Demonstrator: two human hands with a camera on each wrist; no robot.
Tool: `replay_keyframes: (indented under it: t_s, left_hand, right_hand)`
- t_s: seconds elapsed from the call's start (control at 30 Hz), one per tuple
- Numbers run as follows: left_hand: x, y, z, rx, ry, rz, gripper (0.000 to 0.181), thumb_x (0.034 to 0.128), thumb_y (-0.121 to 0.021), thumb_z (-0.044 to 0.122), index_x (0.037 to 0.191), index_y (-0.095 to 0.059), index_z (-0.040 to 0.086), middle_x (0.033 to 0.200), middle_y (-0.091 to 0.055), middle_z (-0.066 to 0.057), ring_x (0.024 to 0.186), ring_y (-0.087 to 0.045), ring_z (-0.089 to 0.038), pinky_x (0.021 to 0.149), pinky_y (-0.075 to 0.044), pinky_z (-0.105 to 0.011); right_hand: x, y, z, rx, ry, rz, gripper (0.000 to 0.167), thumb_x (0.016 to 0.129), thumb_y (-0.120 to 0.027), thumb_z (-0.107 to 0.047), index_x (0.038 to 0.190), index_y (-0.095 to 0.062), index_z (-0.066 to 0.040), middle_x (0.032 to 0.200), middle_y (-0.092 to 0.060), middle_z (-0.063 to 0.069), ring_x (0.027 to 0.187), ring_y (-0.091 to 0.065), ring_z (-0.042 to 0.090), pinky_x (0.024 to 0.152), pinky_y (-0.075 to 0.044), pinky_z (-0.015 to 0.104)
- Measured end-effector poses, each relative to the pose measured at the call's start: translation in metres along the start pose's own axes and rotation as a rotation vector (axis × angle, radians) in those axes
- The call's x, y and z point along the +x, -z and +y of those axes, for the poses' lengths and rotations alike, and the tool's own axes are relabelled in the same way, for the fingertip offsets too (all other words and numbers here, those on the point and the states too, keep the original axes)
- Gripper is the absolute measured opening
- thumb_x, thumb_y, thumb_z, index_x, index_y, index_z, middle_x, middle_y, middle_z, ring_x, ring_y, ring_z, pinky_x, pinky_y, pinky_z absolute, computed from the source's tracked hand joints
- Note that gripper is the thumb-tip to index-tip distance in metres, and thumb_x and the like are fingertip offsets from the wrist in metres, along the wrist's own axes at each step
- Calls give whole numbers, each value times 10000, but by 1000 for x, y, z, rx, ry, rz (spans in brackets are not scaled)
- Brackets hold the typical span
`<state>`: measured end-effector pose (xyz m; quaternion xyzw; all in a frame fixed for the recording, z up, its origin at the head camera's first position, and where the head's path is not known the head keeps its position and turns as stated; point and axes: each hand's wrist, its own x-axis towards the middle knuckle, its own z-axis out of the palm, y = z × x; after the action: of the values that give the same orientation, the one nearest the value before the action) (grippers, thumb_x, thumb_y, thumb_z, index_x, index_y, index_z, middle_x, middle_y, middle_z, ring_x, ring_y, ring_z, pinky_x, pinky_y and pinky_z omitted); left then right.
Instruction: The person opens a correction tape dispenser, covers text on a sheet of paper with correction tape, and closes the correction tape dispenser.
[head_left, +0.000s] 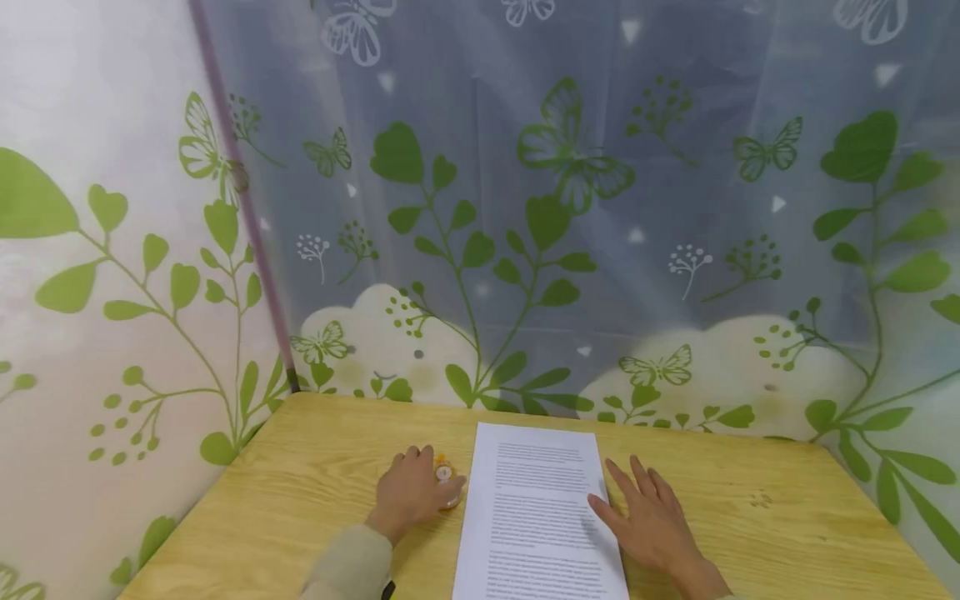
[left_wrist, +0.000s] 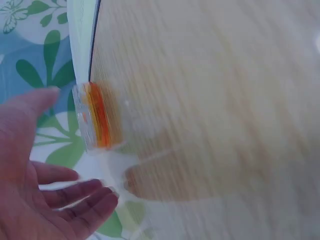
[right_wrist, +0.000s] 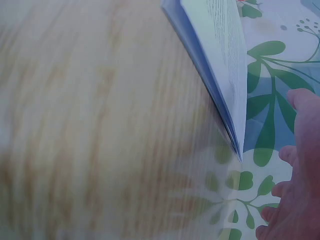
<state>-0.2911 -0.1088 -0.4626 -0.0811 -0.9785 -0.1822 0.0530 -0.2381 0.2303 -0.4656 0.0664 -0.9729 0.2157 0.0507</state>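
A stack of printed paper sheets (head_left: 536,508) lies on the wooden table, its edge layers visible in the right wrist view. Left of it sits a small clear-and-orange item (head_left: 445,475) with a round pale face; its kind is unclear. In the left wrist view this item (left_wrist: 97,116) shows orange and yellow bands inside clear plastic. My left hand (head_left: 411,492) is beside it, thumb and fingers apart, not visibly gripping it. At the paper's right edge is my right hand (head_left: 651,515), fingers spread and holding nothing; whether the thumb touches the sheets I cannot tell.
The wooden table (head_left: 300,467) ends at a curtain (head_left: 480,208) with leaves and butterflies behind, and another patterned sheet (head_left: 112,333) at the left. A small black thing (head_left: 387,590) shows partly beside the left sleeve. Faint marks (head_left: 761,501) are on the table's right side.
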Motion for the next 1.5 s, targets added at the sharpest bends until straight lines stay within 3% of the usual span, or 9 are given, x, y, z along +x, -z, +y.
replay_keyframes:
  t_s: [0.13,0.23,0.3,0.43,0.87,1.1,1.27,1.5]
  left_hand:
    - [6,1,7,-5,78,28,584,825,-656,526,942,-623,-45,876,-549,-160,827,-553,-331,631,-507,-458]
    - [11,4,12,-11,157,10,510,821,-665,517,791,-616,10,756,-545,-115,712,-557,-281,540,-482,-399]
    - [13,5,14,-14,201,-19,478,823,-658,520,730,-597,55,687,-544,-73,643,-546,-240,492,-451,-362]
    - [17,5,19,-4,232,-75,459,838,-634,530,709,-585,92,609,-534,-14,575,-515,-196,482,-423,-339]
    - [23,3,25,4,301,-95,312,808,-689,368,708,-613,82,611,-556,-19,555,-539,-185,481,-442,-331]
    - [24,8,28,-9,295,-98,283,776,-703,303,658,-575,80,582,-560,-27,519,-527,-166,453,-427,-298]
    - [24,8,23,-57,279,-68,255,745,-702,275,646,-567,82,578,-550,-23,507,-504,-163,443,-404,-285]
    - [27,8,6,-205,252,-73,306,740,-714,324,627,-540,99,572,-539,-15,483,-484,-167,434,-376,-269]
  right_hand:
    - [2,0,1,-13,31,37,753,954,-353,-626,1476,-360,-84,1491,-216,320,1332,-189,540,1036,-145,663]
    - [3,0,2,-17,40,40,753,957,-342,-626,1477,-356,-82,1494,-211,318,1339,-187,528,1045,-142,651]
    - [3,0,2,-14,31,30,764,951,-334,-638,1478,-355,-85,1498,-203,315,1342,-181,526,1045,-142,651]
    - [1,-3,4,-13,20,16,774,945,-339,-647,1472,-366,-81,1492,-210,321,1332,-192,536,1033,-166,664]
    - [-3,-7,6,18,-10,9,756,944,-380,-630,1444,-412,-63,1499,-201,315,1332,-196,534,1034,-178,658]
    - [-5,-7,6,14,-25,2,750,939,-394,-631,1439,-421,-73,1504,-203,304,1307,-230,555,985,-233,685]
    - [-5,-6,5,21,-28,6,741,939,-403,-625,1439,-422,-78,1507,-198,301,1304,-238,551,990,-236,676]
    - [-4,-3,3,24,-40,2,675,957,-458,-548,1441,-419,-78,1507,-190,304,1298,-235,563,978,-246,685]
